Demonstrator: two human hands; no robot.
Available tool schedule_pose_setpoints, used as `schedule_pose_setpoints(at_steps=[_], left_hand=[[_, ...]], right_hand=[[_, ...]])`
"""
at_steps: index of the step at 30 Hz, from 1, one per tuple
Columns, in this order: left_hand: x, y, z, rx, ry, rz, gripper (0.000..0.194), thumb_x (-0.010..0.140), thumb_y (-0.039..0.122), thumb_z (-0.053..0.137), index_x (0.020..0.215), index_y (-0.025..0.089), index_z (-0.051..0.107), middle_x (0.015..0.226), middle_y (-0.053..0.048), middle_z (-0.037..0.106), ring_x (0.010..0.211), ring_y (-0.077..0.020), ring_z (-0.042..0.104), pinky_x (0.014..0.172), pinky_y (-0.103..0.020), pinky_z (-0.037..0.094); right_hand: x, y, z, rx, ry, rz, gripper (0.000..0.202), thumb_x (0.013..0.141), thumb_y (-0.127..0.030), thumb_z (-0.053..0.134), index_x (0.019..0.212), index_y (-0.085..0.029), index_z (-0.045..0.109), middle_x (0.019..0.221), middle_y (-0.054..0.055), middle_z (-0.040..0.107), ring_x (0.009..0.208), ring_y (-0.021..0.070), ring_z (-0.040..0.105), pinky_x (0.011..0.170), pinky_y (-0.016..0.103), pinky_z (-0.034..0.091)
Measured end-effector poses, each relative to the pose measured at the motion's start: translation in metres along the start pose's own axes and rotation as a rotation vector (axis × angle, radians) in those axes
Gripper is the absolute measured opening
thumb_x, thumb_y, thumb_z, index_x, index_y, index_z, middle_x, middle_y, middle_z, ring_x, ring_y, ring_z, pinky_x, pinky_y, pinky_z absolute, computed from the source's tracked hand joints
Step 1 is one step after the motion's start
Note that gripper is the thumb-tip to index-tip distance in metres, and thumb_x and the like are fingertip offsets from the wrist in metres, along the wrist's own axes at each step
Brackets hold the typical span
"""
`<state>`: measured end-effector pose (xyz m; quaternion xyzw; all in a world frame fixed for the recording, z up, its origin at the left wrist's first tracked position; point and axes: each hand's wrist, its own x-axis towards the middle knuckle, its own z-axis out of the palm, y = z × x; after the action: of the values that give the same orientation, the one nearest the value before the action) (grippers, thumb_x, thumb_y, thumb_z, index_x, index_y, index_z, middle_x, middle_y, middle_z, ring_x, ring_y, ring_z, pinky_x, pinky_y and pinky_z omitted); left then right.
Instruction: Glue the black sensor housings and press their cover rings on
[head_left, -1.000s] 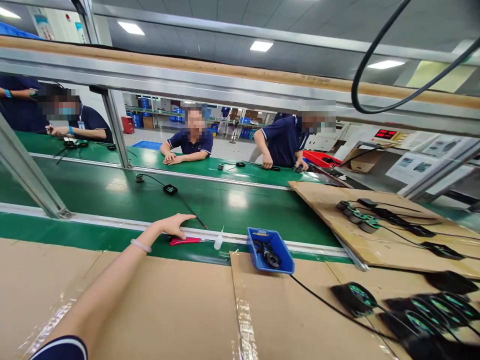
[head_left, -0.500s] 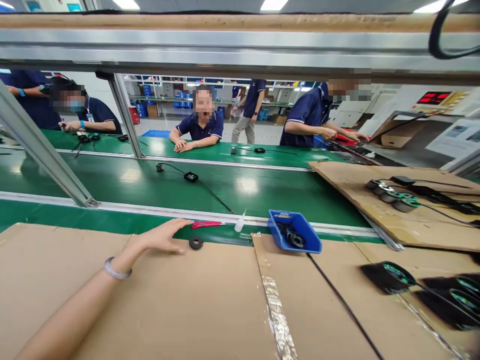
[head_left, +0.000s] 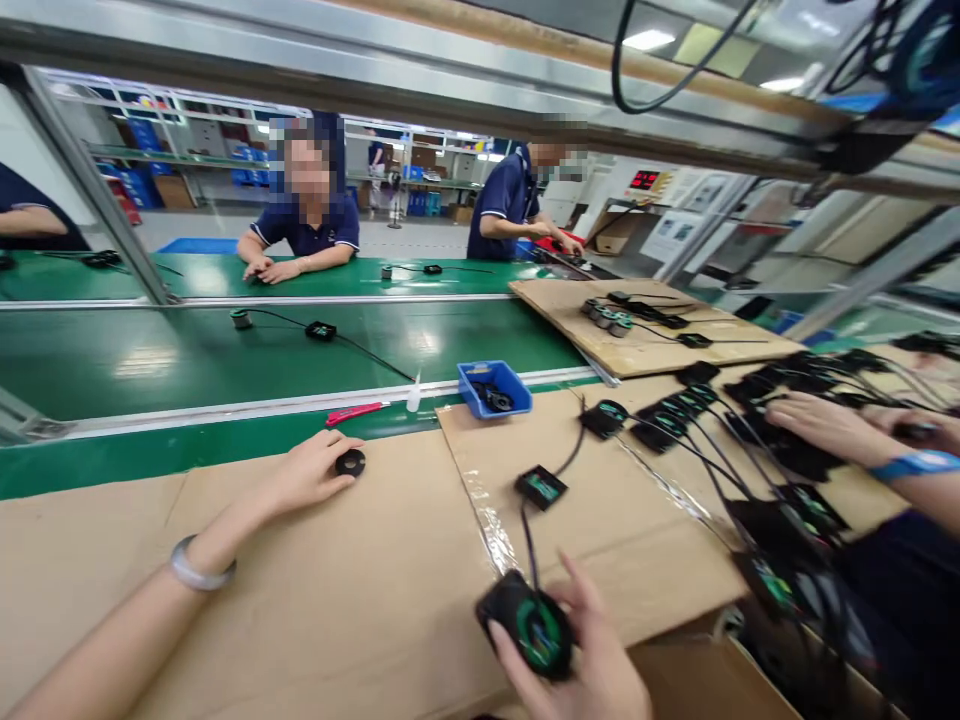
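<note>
While the right hand (head_left: 592, 660) cups a round black unit with a green coil (head_left: 534, 628) at the near edge of the table (head_left: 360, 590), fingers curled about its rim, the left hand (head_left: 304, 475) lies further out on the cardboard, fingers loosely spread, fingertips touching a small black ring (head_left: 350, 462) — not closed on it. A black cable (head_left: 529, 535) runs up from the held unit to a small square module (head_left: 541, 487) lying flat on the cardboard. By my reading the work on this unit is at an early stage: the ring is not yet lifted and sits well apart from the unit, so bringing the two together looks still to be done.

Beyond, a red-handled tool (head_left: 354, 411) and a small white bottle (head_left: 413, 397) lie at the belt's edge, beside a blue bin (head_left: 495, 388) with more black parts. To the right, many like units (head_left: 679, 415) cover the cardboard, where a co-worker's hands (head_left: 825, 425) rest among them. Farther off — across the green conveyor (head_left: 187, 360) — other people sit.
</note>
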<state>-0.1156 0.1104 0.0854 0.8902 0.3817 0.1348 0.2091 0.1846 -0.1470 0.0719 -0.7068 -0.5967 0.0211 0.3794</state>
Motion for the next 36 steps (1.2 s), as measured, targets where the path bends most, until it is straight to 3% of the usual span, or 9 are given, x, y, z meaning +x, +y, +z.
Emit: schedule_pose_setpoints(at_steps=[4, 7, 11, 15, 19, 24, 28, 32, 36], left_hand=[[-0.018, 0.027, 0.007, 0.018, 0.074, 0.016, 0.046, 0.088, 0.031, 0.056, 0.133, 0.022, 0.053, 0.138, -0.015, 0.053, 0.129, -0.0387, 0.045, 0.109, -0.059, 0.036], [-0.04, 0.067, 0.021, -0.109, -0.004, 0.127, 0.062, 0.086, 0.038, 0.064, 0.142, 0.022, 0.042, 0.147, -0.015, 0.045, 0.135, -0.0364, 0.04, 0.114, -0.055, 0.034], [-0.056, 0.121, 0.057, -0.321, -0.126, 0.086, 0.09, 0.068, 0.059, 0.081, 0.138, 0.02, 0.04, 0.138, -0.017, 0.05, 0.128, -0.038, 0.048, 0.107, -0.055, 0.043], [-0.05, 0.151, 0.094, -0.365, 0.019, -0.096, 0.091, 0.053, 0.067, 0.087, 0.119, 0.017, 0.049, 0.119, -0.016, 0.055, 0.112, -0.0384, 0.054, 0.095, -0.055, 0.048], [-0.039, 0.157, 0.109, -0.312, 0.068, -0.138, 0.072, 0.053, 0.064, 0.088, 0.096, 0.02, 0.051, 0.099, -0.01, 0.059, 0.092, -0.0327, 0.057, 0.082, -0.05, 0.05], [-0.028, 0.139, 0.078, -0.478, -0.057, 0.04, 0.048, 0.065, 0.034, 0.085, 0.104, 0.022, 0.06, 0.103, -0.005, 0.066, 0.098, -0.0273, 0.061, 0.089, -0.041, 0.049], [-0.029, 0.123, 0.053, -0.526, -0.196, 0.088, 0.066, 0.076, 0.025, 0.074, 0.136, 0.024, 0.047, 0.137, -0.009, 0.056, 0.128, -0.0294, 0.05, 0.109, -0.044, 0.041], [-0.039, 0.129, 0.07, -0.389, 0.039, -0.196, 0.085, 0.061, 0.056, 0.087, 0.127, 0.02, 0.046, 0.135, -0.016, 0.05, 0.129, -0.0381, 0.044, 0.106, -0.055, 0.04], [-0.038, 0.13, 0.089, -0.407, 0.191, -0.295, 0.057, 0.063, 0.053, 0.087, 0.096, 0.02, 0.053, 0.105, -0.009, 0.061, 0.099, -0.0301, 0.058, 0.086, -0.046, 0.049]], right_hand=[[0.008, -0.031, 0.05, -0.157, 0.028, -0.108, 0.075, 0.093, -0.051, 0.051, 0.154, -0.021, 0.02, 0.102, 0.017, 0.068, 0.084, 0.0357, 0.071, 0.062, 0.047, 0.062], [0.01, -0.04, 0.061, -0.159, -0.021, -0.105, 0.083, 0.091, -0.059, 0.053, 0.155, -0.019, 0.017, 0.107, 0.02, 0.067, 0.087, 0.038, 0.071, 0.061, 0.049, 0.061], [0.025, -0.017, 0.028, 0.03, -0.257, -0.106, 0.106, 0.081, -0.073, 0.06, 0.157, -0.019, 0.009, 0.108, 0.015, 0.065, 0.083, 0.0305, 0.069, 0.066, 0.043, 0.062], [0.078, 0.035, -0.004, 0.066, -0.377, -0.276, 0.053, 0.102, -0.04, 0.04, 0.152, -0.026, 0.028, 0.129, 0.014, 0.059, 0.113, 0.0256, 0.062, 0.092, 0.044, 0.056], [0.13, 0.075, 0.008, 0.079, -0.472, -0.405, 0.034, 0.095, -0.039, 0.05, 0.125, -0.025, 0.059, 0.134, 0.012, 0.058, 0.132, 0.0324, 0.046, 0.112, 0.06, 0.036], [0.153, 0.084, 0.02, 0.133, -0.576, -0.479, 0.024, 0.098, -0.039, 0.05, 0.085, -0.023, 0.062, 0.085, 0.006, 0.066, 0.084, 0.0229, 0.063, 0.081, 0.043, 0.054], [0.154, 0.076, 0.01, 0.173, -0.582, -0.514, 0.027, 0.1, -0.039, 0.047, 0.081, -0.022, 0.057, 0.078, 0.004, 0.063, 0.074, 0.0195, 0.061, 0.066, 0.033, 0.051], [0.151, 0.067, 0.004, 0.18, -0.554, -0.538, 0.02, 0.101, -0.034, 0.049, 0.089, -0.022, 0.06, 0.081, 0.004, 0.064, 0.075, 0.0191, 0.062, 0.066, 0.031, 0.05], [0.152, 0.064, 0.01, 0.131, -0.474, -0.582, 0.018, 0.102, -0.03, 0.047, 0.092, -0.022, 0.059, 0.082, 0.002, 0.063, 0.07, 0.0154, 0.063, 0.061, 0.026, 0.049]])
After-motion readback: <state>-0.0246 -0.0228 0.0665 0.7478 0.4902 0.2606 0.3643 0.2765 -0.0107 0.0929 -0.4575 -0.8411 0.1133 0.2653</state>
